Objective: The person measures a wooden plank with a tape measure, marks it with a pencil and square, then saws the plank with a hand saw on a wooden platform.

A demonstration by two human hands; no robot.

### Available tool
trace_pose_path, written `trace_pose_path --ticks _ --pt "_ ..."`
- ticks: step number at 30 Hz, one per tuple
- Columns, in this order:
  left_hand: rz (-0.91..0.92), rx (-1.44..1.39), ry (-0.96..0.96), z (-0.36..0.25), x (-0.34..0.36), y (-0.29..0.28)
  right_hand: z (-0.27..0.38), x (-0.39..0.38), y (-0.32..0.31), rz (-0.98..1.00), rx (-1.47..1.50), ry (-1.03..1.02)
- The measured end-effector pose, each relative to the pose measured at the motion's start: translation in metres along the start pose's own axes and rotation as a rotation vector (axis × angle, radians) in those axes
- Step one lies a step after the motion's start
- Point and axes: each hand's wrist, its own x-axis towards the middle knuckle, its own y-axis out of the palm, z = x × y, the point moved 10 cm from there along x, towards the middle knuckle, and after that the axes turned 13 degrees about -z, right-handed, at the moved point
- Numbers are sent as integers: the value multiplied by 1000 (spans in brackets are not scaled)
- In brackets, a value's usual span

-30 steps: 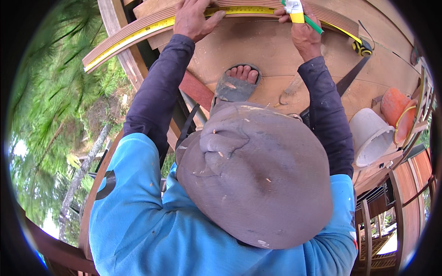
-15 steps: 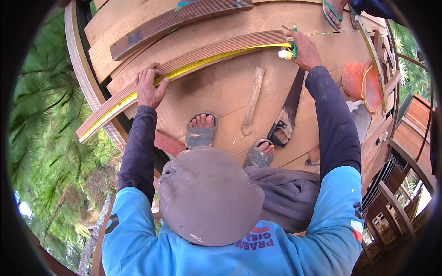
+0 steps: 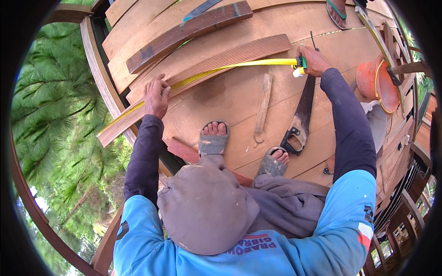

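A long grooved wooden board (image 3: 248,49) lies across the deck, its left end jutting past the deck edge. Along it runs a yellow tape measure blade (image 3: 262,63), whose right part stands clear of the wood. My left hand (image 3: 157,97) is closed over the board and blade near the left end. To the right of the board, my right hand (image 3: 316,61) grips the tape measure case (image 3: 300,64), mostly hidden by the fingers, with green, black and white parts showing. A thin dark stick (image 3: 314,40) pokes out beyond that hand; its kind is unclear.
A handsaw (image 3: 301,115) and a narrow wood strip (image 3: 264,103) lie near my sandalled feet. Another grooved board (image 3: 189,34) rests farther off. An orange bucket (image 3: 375,87) stands at right. Another person's foot (image 3: 337,14) shows at the top. Greenery lies beyond the left edge.
My right hand has drawn the tape case away from the board's right end, so the blade there now hangs off the wood. My left hand stays on the board. The view has shifted slightly.
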Motion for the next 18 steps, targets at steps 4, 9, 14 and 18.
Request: trace_pose_path --ticks 4,9,14,18 --pt "144 58 9 -21 4 -22 42 -44 -30 85 190 50" --pt "299 -69 190 -111 2 -21 83 -113 -30 108 771 188" --pt "793 -232 177 -218 -30 38 104 -174 16 36 1005 353" --pt "1036 -183 252 -253 -58 73 106 -219 55 30 1045 490"
